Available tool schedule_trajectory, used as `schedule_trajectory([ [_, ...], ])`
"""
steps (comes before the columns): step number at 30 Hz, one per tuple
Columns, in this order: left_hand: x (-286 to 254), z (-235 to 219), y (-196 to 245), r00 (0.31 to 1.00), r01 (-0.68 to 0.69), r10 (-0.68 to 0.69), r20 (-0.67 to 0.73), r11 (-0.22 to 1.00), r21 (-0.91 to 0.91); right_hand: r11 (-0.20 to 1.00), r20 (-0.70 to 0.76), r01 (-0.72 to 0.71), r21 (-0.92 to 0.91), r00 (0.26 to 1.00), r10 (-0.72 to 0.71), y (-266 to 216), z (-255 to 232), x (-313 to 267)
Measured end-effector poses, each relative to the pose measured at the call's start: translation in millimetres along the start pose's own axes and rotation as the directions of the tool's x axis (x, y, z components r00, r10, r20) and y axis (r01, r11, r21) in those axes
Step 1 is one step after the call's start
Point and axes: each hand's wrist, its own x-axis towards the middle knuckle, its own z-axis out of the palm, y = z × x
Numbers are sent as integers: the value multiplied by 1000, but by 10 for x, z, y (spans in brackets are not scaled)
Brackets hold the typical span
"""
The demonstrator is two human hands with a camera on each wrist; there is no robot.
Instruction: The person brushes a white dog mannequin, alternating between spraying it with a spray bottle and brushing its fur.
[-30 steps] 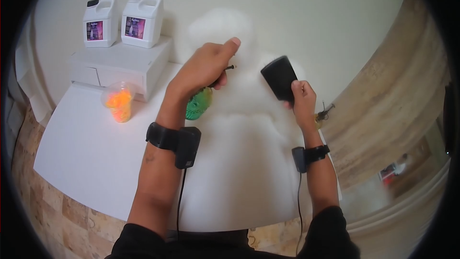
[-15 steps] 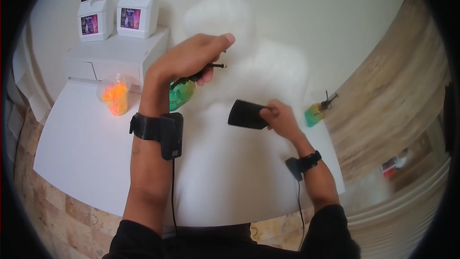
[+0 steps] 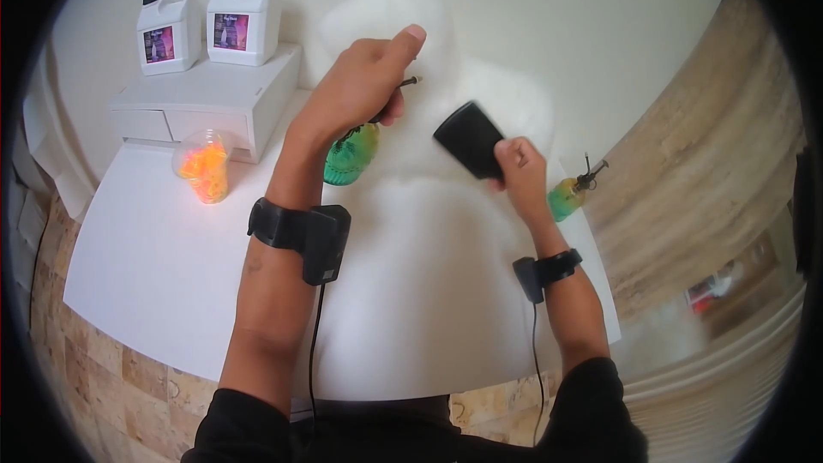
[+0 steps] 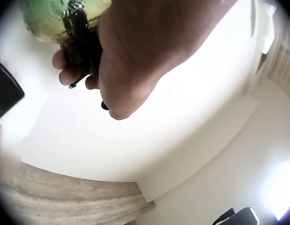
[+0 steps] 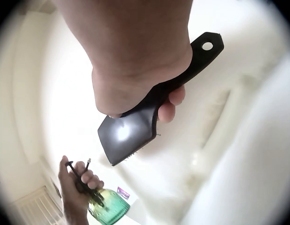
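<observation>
My left hand [image 3: 364, 86] grips a green-and-yellow glass spray bottle [image 3: 351, 157] by its black pump top, the thumb lying along the top. The bottle's ribbed green base shows in the right wrist view. My right hand [image 3: 523, 173] holds a black paddle hairbrush [image 5: 128, 133] by its handle, with the hole at the handle's end showing. Its smooth back faces the head camera, and a few bristles stick out past the lower edge in the right wrist view. Behind both hands lies a large white fluffy mass [image 3: 506, 99], blurred in the head view.
A second green-and-yellow spray bottle [image 3: 566, 197] stands at the table's right edge. On the left is a clear plastic cup [image 3: 206, 173] with orange and yellow pieces. Two white jugs [image 3: 244, 21] stand on a white drawer box [image 3: 210, 107] against the wall.
The hairbrush swung down and left, then came back up, its head now tilted up and left. My left hand with the spray bottle shifted left, then up and right again.
</observation>
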Motion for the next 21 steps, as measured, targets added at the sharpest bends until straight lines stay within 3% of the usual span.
schedule_trajectory([
  [2,-6,11,8,1000,-7,7,2,1000,-2,991,57,-81,-111,994,88,31,88,-140],
  [5,-2,-1,4,1000,13,-14,19,999,41,937,268,-93,-337,945,191,144,89,-296],
  [7,14,-35,-29,988,37,-54,148,993,115,921,346,-107,-375,905,246,85,61,-365],
  [8,10,-35,-38,988,37,-53,147,993,112,919,374,-122,-374,887,270,34,54,-389],
  [9,-1,-33,-44,965,38,-70,253,991,131,919,374,-122,-375,887,270,-13,35,-377],
  [10,-23,-27,-30,930,36,-88,356,988,149,923,360,-88,-375,903,233,-63,-7,-342],
  [12,-66,-2,30,927,72,-135,351,980,186,951,265,-87,-298,949,170,-70,-92,-233],
  [15,-35,16,18,928,21,-67,366,992,126,993,89,-33,-115,995,44,-200,-225,-21],
  [17,-19,52,5,979,36,-50,199,997,75,999,-15,-4,34,1000,5,-238,-253,142],
  [21,-29,43,72,998,15,-19,56,998,60,997,-90,-37,66,995,43,-263,-177,200],
])
